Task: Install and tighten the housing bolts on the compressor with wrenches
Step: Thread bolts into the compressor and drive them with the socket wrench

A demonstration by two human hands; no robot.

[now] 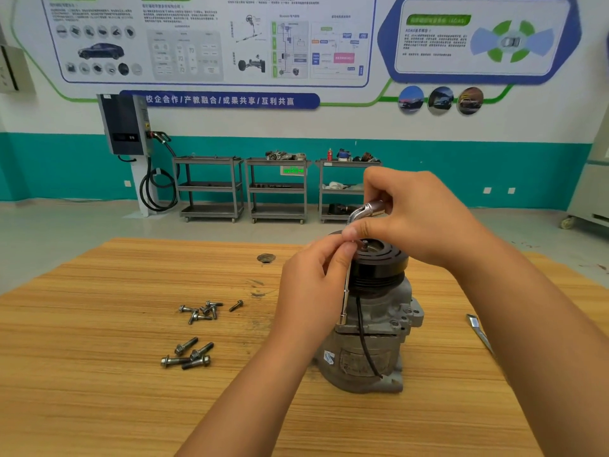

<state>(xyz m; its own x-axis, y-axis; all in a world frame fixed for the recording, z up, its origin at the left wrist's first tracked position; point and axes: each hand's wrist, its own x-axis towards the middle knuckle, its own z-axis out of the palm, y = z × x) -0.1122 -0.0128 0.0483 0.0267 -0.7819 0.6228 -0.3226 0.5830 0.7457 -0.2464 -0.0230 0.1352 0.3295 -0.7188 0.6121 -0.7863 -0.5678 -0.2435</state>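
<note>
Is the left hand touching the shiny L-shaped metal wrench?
Touching: the head view shows the left hand pinching the shiny L-shaped metal wrench beside the black pulley.

We see a table of pale wood, its grain streaked, its surface smooth and matt. At centre right, the compressor has a body of dull grey cast metal that looks rough. Its pulley is black with a satin sheen. The wrench is bright polished metal. The bolts, left of centre, are dull grey metal.
</note>
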